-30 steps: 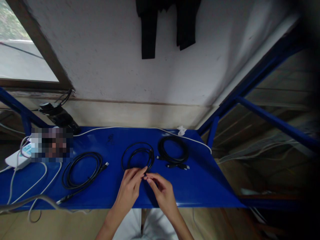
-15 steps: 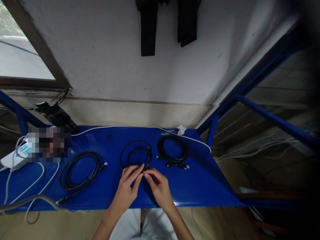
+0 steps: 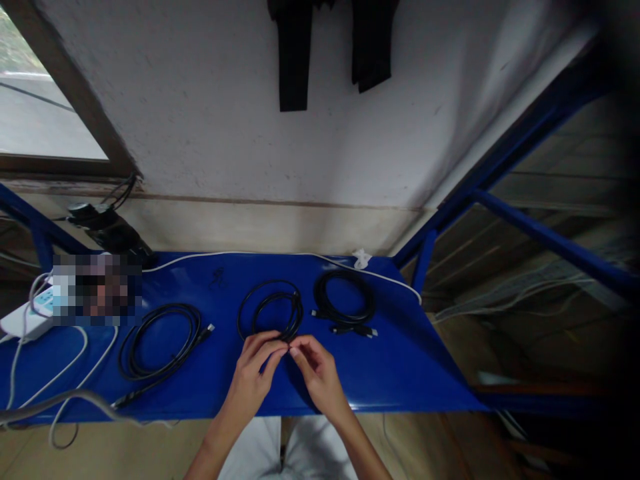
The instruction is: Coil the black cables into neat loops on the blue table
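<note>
A coiled black cable (image 3: 299, 308) lies on the blue table (image 3: 400, 377), its near side between my hands. My left hand (image 3: 260, 363) is closed on that near edge, fingers over the loops and thumb beneath. Thumb and fingers of my right hand (image 3: 316, 373) pinch at the same spot, fingertips almost touching the left ones. What exactly sits between the fingertips is too small to see. To the right rests a second black cable coil (image 3: 371, 293) with its plugs (image 3: 371, 332) in front. Further left is a third black cable coil (image 3: 193, 343), a plug (image 3: 210, 327) at its end.
A white power strip (image 3: 30, 317) with white cords stands at the left, beside a blurred-out patch. A black object (image 3: 117, 233) leans behind it. A white cord (image 3: 240, 253) runs along the table's back edge, near a crumpled white scrap (image 3: 362, 258). Blue frame bars (image 3: 427, 257) rise at right.
The left fingers have curled in slightly and lowered at the near edge of the cable coil. Both hands stay in the same place; the view has shifted slightly.
</note>
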A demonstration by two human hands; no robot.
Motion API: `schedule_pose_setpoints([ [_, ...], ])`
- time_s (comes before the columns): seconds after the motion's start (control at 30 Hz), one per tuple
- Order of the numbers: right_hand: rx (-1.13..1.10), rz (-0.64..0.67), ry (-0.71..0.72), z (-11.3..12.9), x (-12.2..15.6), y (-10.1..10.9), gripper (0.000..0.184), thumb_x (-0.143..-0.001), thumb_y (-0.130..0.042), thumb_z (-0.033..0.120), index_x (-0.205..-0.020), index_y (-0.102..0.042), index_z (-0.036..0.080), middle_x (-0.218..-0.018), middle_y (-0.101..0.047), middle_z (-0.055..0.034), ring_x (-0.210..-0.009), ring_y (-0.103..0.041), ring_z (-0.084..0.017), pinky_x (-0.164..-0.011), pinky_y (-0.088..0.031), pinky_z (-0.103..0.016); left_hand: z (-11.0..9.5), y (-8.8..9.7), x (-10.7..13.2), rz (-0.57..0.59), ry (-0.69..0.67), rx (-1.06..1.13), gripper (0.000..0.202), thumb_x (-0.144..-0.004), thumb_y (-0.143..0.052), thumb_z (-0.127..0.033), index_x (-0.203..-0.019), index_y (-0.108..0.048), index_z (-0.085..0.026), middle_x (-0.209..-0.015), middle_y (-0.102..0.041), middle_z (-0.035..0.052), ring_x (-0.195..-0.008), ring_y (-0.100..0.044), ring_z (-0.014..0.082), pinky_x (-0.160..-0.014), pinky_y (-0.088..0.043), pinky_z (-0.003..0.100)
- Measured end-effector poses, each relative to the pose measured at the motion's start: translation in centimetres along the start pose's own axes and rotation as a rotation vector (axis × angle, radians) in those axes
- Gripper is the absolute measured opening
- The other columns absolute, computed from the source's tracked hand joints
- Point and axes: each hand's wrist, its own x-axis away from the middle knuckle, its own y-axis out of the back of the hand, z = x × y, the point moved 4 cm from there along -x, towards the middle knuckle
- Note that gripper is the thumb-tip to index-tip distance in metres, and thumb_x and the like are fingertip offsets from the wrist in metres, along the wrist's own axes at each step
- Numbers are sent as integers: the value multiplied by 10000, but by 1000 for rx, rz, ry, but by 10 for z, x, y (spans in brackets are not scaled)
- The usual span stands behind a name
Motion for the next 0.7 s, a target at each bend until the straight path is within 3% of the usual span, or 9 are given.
schedule_pose_setpoints([
  [0.17, -12, 21, 38, 3, 0, -2, 226, -1066, -709, 461, -1044, -764, 242, -1039, -750, -50, -991, -721, -207, -930, -573, -317, 1, 4, 0, -28, 50, 23, 187, -1107, -613, -173, -1178, -772, -241, -1206, -797, 98, -1157, -767, 239, -992, -655, 385],
  [0.7, -27, -6, -43, 2, 5, -4, 285, -1021, -765, 510, -989, -750, 227, -933, -773, -37, -891, -727, -191, -856, -580, -302, 2, 4, 5, -9, 68, 103, 193, -1116, -595, -155, -1160, -757, -252, -1154, -823, 62, -1089, -778, 209, -957, -651, 347],
])
